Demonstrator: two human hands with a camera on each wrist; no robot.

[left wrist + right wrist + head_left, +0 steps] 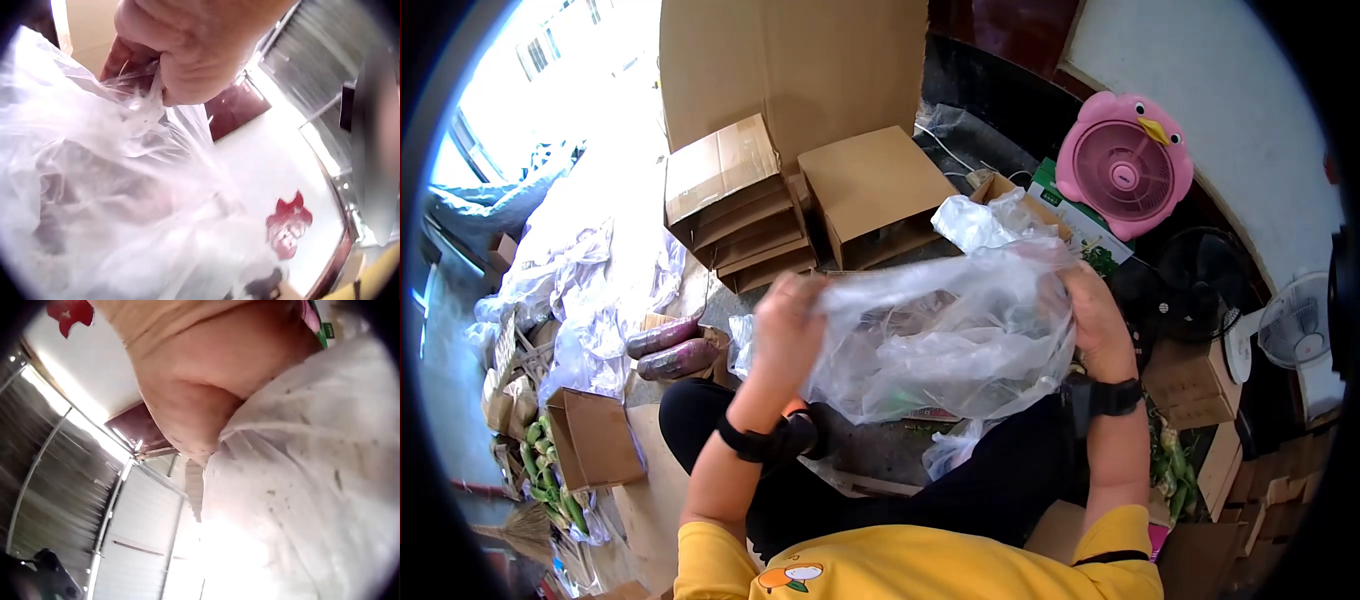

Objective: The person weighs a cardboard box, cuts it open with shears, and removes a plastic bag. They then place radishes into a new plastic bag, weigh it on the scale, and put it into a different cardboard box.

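Observation:
A clear plastic bag (pixel 960 350) is stretched between my two hands above my lap. My left hand (pixel 788 318) grips its left edge with curled fingers. In the left wrist view, the film gathers into a twist at the left hand's (pixel 181 56) fingers. My right hand (pixel 1097 312) holds the bag's right side, its fingers partly hidden by the plastic. Seen from the right wrist, the film of the bag (pixel 306 469) comes out creased from under the right hand (pixel 206 381).
Cardboard boxes (pixel 890 190) stand ahead, beside a stack of open cartons (pixel 730 190). Purple-skinned long vegetables (pixel 678 358) lie at left, near a small open box (pixel 595 440) and green corn cobs (pixel 545 470). A pink fan (pixel 1122 170) stands at the right back.

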